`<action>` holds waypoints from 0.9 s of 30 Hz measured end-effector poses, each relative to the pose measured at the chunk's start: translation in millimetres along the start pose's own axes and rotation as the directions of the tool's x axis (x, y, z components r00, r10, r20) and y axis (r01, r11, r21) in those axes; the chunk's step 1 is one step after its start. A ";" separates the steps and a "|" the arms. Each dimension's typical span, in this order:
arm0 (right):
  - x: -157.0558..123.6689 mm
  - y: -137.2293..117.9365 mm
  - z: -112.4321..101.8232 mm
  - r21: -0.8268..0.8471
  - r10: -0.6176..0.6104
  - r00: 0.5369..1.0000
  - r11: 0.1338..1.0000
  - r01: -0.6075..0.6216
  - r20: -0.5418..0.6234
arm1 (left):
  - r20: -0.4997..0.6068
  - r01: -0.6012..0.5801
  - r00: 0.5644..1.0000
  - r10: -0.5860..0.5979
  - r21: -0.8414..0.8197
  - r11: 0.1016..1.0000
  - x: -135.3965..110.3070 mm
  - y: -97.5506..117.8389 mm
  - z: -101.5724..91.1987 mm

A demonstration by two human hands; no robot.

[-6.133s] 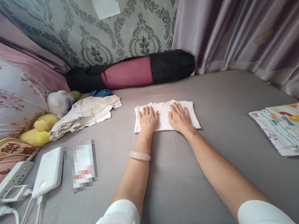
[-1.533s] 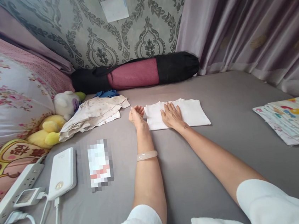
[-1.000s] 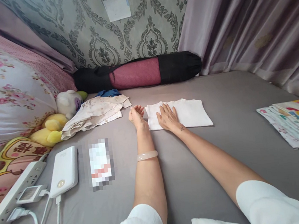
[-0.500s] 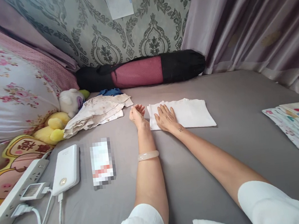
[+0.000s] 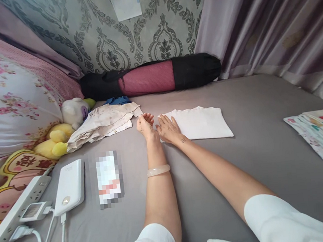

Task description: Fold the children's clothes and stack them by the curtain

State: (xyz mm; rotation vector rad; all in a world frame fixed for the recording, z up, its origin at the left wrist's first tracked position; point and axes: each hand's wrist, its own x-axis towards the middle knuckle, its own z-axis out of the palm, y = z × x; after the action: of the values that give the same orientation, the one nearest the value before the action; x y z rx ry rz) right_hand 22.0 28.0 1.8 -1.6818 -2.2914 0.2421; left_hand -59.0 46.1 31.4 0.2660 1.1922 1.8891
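A folded white cloth [image 5: 200, 122] lies flat on the grey bed sheet [image 5: 240, 155] in the middle. My right hand [image 5: 168, 130] rests palm down with fingers spread on the cloth's left edge. Just left of the cloth, my left hand [image 5: 145, 125] stands on its side on the sheet, fingers loosely curled, holding nothing. A pale bangle [image 5: 158, 170] sits on my left forearm.
A crumpled cream garment [image 5: 104, 121] and plush toys [image 5: 64, 127] lie at the left. A power bank [image 5: 69, 186], power strip [image 5: 13, 219] and cables sit front left. A black and pink rolled bag [image 5: 151, 77] lines the wall. Patterned folded cloths [image 5: 321, 131] lie right.
My right hand has slid leftward across the white cloth to its left edge. My left hand has stayed beside the cloth. The cloth itself has not moved.
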 end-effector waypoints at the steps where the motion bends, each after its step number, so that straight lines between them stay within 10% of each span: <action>1: -0.3 0.4 -1.6 0.007 0.001 1.000 1.000 -0.001 0.013 | 0.017 -0.011 1.000 0.010 0.012 1.000 -1.1 -1.3 1.2; 13: -40.1 73.1 -39.3 -0.058 0.111 0.992 0.992 -0.115 -0.066 | 0.515 -0.324 0.850 0.108 0.351 0.878 -30.8 -41.7 18.4; 19: -49.7 96.9 -45.2 -0.113 0.128 0.990 0.984 -0.135 -0.065 | 0.800 -0.760 0.600 0.003 0.569 0.315 -47.6 -55.0 12.1; 23: -50.1 99.4 -39.3 -0.117 0.120 0.991 0.985 -0.126 -0.055 | 0.807 -0.808 0.575 -0.132 0.586 0.062 -52.6 -60.2 9.8; 27: -49.1 101.9 -34.8 -0.115 0.108 0.992 0.987 -0.115 -0.070 | 0.803 -0.812 0.577 -0.153 0.584 0.002 -51.7 -64.3 9.8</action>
State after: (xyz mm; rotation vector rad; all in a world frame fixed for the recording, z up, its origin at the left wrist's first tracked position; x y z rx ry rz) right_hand 139.1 11.1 -2.6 -1.8512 -2.2082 0.0752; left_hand 13.3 24.3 -3.0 2.1603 1.6941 0.6395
